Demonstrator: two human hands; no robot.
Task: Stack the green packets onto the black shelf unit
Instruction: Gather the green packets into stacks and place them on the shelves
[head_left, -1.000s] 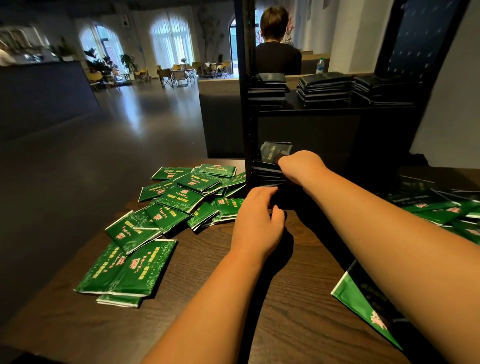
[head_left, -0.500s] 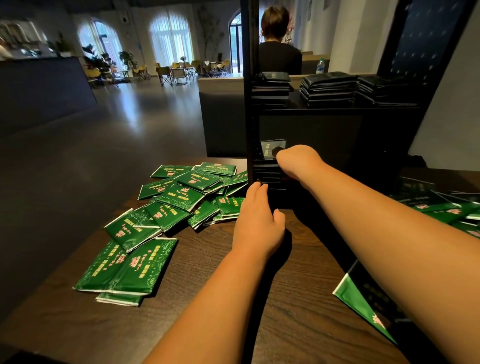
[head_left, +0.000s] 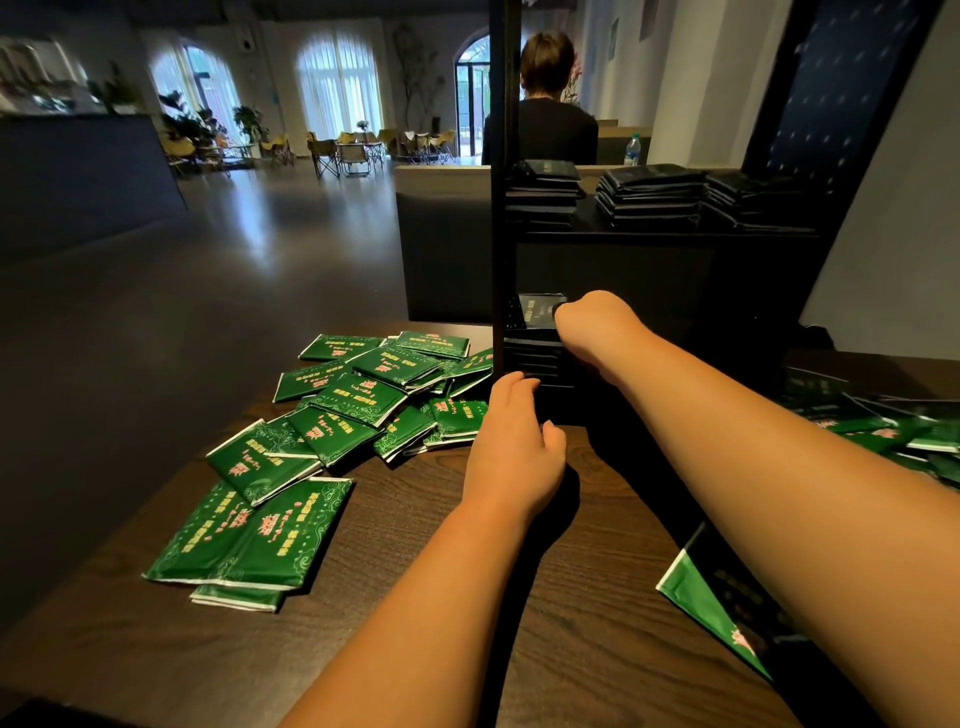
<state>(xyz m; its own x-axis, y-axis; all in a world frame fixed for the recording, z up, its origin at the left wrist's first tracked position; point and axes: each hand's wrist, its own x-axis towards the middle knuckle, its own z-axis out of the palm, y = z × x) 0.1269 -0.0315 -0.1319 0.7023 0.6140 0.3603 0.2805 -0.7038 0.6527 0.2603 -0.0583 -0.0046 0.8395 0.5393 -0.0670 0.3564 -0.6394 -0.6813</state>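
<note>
A black shelf unit (head_left: 503, 218) stands on the dark wooden table (head_left: 405, 545). Its upper shelf carries three stacks of packets (head_left: 649, 195). On the lower shelf a short stack (head_left: 532, 358) sits against the left post. My right hand (head_left: 592, 322) reaches into that lower shelf and is shut on a dark green packet (head_left: 535, 310) held just above the stack. My left hand (head_left: 511, 441) lies flat with fingers apart, its fingertips touching the front of the stack. A heap of loose green packets (head_left: 358, 395) lies on the table to the left.
More green packets (head_left: 883, 426) lie on the table right of the shelf, and one (head_left: 711, 613) pokes out under my right forearm. A person in black (head_left: 545, 130) stands with their back to me behind the shelf. A water bottle (head_left: 631, 150) stands on a counter beyond.
My left hand has slid forward across the table until its fingertips touch the lower stack. My right hand has stayed at the lower shelf with the packet.
</note>
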